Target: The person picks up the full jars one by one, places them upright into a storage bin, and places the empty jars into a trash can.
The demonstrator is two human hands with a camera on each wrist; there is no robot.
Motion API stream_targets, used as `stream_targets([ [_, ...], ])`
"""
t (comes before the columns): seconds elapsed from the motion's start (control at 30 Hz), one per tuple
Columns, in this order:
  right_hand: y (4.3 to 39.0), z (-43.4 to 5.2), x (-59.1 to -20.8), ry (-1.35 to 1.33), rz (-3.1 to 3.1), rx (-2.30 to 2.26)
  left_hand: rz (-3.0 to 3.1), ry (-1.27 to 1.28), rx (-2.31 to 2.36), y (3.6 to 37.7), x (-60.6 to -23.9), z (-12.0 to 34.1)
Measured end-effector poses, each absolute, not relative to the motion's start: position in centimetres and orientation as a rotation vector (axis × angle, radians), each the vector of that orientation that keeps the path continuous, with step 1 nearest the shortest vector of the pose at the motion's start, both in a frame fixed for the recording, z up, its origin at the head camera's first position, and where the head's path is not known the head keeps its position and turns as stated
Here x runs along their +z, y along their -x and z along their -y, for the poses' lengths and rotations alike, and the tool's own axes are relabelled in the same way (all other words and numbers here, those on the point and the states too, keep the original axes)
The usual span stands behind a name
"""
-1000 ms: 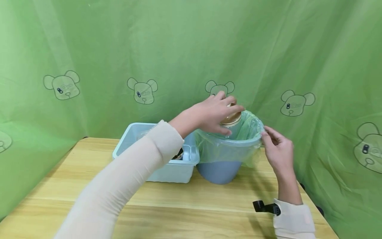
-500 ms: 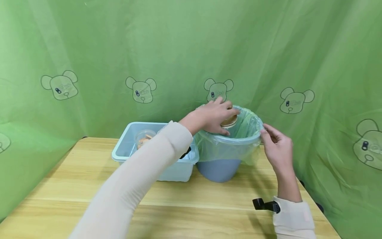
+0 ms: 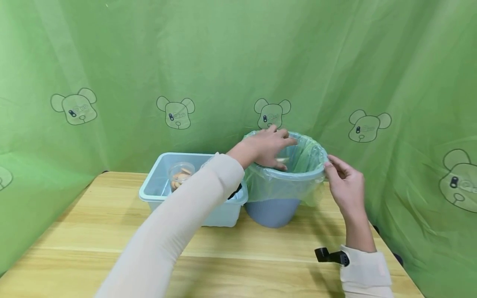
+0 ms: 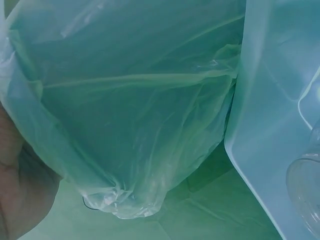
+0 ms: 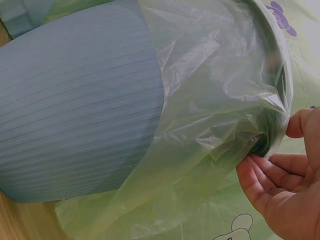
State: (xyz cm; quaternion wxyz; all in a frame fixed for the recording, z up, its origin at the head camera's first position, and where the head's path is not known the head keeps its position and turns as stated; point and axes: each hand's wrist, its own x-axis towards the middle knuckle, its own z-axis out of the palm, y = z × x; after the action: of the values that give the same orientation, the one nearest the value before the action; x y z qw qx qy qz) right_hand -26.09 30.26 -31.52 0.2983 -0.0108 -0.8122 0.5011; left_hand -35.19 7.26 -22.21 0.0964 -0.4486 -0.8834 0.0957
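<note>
We see the gold-lidded jar [image 3: 282, 159] now sunk almost wholly inside the ribbed blue bin [image 3: 273, 211], lower than before; our left hand [image 3: 266, 147] curls over it, grip unclear. Our right hand [image 3: 344, 184] pinches the crinkly green liner [image 3: 277, 186] at the right rim. A smooth pale tub [image 3: 156, 194] sits left.

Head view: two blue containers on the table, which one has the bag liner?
The round blue bin on the right, lined with a green plastic bag; the rectangular light-blue tub beside it has none.
</note>
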Motion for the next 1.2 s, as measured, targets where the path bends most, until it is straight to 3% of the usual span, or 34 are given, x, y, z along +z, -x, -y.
stream_targets([
  [0.7, 25.9, -30.2, -31.6, 0.046, 2.167, 1.349, 2.586, 1.300, 0.241, 34.4, -21.6, -6.6],
  [1.2, 25.9, -30.3, -31.5, 0.062, 2.184, 1.352, 2.551, 1.247, 0.296, 33.5, -20.7, -2.6],
])
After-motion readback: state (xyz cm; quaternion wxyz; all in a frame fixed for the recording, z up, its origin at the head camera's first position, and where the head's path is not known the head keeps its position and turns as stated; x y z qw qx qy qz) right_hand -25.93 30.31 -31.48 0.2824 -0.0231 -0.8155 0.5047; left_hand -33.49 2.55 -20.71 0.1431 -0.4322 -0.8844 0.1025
